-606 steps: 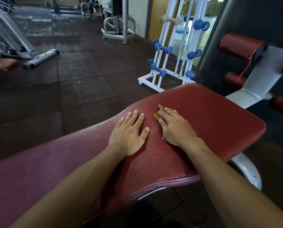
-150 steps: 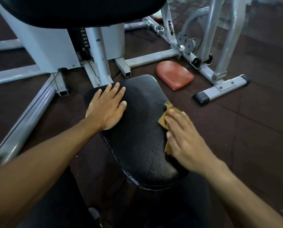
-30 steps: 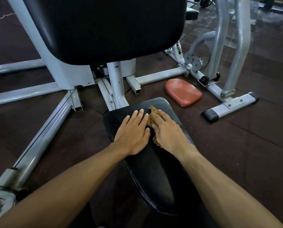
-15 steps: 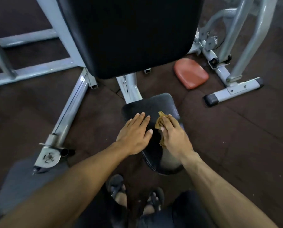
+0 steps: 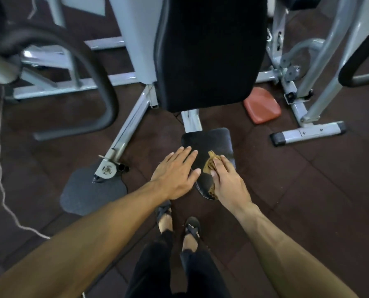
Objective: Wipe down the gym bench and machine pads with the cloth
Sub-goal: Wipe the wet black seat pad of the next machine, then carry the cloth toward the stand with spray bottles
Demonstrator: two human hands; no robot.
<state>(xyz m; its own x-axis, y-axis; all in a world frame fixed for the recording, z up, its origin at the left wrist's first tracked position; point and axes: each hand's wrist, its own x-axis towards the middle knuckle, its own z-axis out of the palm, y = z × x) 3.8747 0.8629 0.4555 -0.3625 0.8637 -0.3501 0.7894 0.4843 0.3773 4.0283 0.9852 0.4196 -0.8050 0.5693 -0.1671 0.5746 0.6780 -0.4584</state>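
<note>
— While the left hand point(image 5: 176, 172) lies flat on the near left part of the black seat pad point(image 5: 208, 141), what does the cloth point(image 5: 209, 166) look like?

— It is a small tan rag, crumpled into folds. One bunched end pokes out ahead of the right hand point(image 5: 227, 181); another scrap shows below the thumb, at the pad's near edge.

— How is the right grip set?

— Fingers lie straight over the rag and press it down on the right side of the pad. Whether the thumb tucks under the fabric, I cannot tell.

— And the left grip?

— Spread, fingers straight and close together, thumb out toward the rag, holding nothing.

— What about the pad itself?

— Dark and slightly shiny, squared at the far end, rounded at the near end. Beyond it rises the tall black back pad point(image 5: 209, 52) on a pale grey machine frame point(image 5: 134, 37).

— Anything else nearby?

— A red cushion point(image 5: 262, 106) lies on the dark rubber floor point(image 5: 308, 190) to the right. A white cord point(image 5: 1, 168) trails along the left. Sandalled feet point(image 5: 179, 224) stand just before the pad.
</note>
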